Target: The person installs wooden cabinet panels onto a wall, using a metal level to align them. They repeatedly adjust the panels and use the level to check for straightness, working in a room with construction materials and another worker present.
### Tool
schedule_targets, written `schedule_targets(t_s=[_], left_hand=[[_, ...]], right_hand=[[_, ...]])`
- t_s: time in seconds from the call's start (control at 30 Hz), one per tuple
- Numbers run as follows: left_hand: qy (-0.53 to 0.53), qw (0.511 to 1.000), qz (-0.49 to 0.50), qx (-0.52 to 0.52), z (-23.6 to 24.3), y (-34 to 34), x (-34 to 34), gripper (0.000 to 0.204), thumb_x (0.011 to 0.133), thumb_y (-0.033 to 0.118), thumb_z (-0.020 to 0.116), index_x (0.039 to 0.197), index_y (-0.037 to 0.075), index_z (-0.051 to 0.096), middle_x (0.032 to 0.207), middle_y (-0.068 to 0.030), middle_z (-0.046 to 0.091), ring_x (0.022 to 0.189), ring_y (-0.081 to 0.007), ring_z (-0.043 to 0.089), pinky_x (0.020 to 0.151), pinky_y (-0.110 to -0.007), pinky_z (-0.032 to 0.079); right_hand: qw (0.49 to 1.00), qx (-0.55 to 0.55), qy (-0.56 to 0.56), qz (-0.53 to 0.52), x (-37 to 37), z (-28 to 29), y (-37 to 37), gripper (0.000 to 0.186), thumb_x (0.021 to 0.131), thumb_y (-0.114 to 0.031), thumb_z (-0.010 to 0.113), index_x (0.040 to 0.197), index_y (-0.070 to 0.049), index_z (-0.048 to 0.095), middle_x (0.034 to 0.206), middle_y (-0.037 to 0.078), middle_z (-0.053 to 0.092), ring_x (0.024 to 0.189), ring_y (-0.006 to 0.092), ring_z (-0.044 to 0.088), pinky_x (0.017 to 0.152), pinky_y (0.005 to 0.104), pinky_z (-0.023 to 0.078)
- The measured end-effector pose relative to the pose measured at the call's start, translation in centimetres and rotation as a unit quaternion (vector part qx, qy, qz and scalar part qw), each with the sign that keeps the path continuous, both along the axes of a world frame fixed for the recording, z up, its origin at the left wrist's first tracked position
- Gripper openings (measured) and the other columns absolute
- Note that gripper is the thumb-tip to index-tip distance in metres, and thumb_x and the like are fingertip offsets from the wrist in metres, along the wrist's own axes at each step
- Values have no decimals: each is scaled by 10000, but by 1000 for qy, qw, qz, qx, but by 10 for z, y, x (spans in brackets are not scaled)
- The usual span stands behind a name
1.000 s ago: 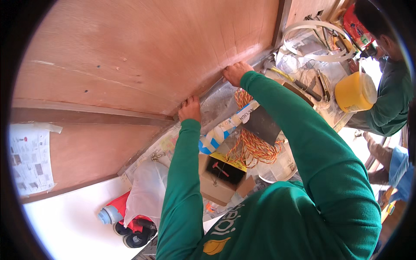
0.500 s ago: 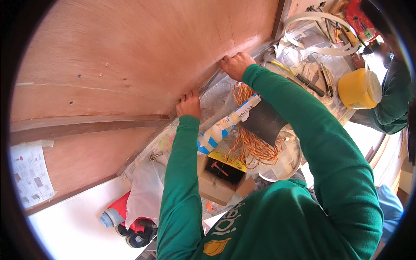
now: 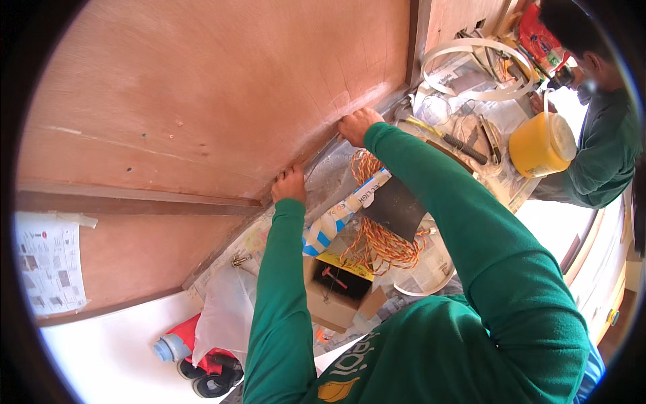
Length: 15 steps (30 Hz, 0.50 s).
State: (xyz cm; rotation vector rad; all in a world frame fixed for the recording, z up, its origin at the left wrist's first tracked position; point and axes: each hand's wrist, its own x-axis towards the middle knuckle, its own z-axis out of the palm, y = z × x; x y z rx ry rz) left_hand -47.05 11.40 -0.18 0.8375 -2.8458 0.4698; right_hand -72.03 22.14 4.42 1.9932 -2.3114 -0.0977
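Observation:
Both my hands are at the lower edge of a large reddish-brown plywood panel (image 3: 222,87). My left hand (image 3: 289,184) has its fingers curled and pressed at that edge. Farther along to the right, my right hand (image 3: 360,126) pinches at the same edge with bent fingers. A thin dark strip (image 3: 321,155) runs between the two hands along the foot of the panel; the fingertips hide its ends. Close below the hands lie a roll wrapped in blue and white tape (image 3: 336,214) and a bundle of orange twisted cord (image 3: 387,246).
An open cardboard box (image 3: 336,313) and dark sheet (image 3: 397,207) lie nearer me. At right are a hammer (image 3: 447,139), a coiled pale strip (image 3: 431,71), a yellow bucket (image 3: 535,145) and a co-worker (image 3: 599,135) holding a tool. Shoes (image 3: 212,377) stand lower left.
The view has shifted slightly, so the right-hand things sit farther left. More of the co-worker's head and tool shows. My hands stay at the panel's edge with nearly the same grip.

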Motion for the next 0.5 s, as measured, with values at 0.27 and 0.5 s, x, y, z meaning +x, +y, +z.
schedule_targets(t_s=[0.27, 0.5], left_hand=[[-30, 998, 17, 47, 11, 6, -3, 222, 834, 233, 704, 988, 113, 600, 887, -85, 697, 823, -289, 710, 654, -434, 587], [23, 999, 5, 41, 9, 5, -10, 230, 840, 280, 720, 960, 129, 595, 859, -92, 703, 796, -308, 709, 652, -462, 576]], right_hand=[[996, -82, -18, 28, 1, 17, 6, 237, 913, -286, 561, 925, -82, 681, 932, 125, 705, 864, 301, 721, 764, 437, 562], [985, -153, -35, 65, -11, 7, 9, 221, 900, -290, 587, 935, -85, 661, 911, 125, 697, 845, 307, 721, 762, 447, 561]])
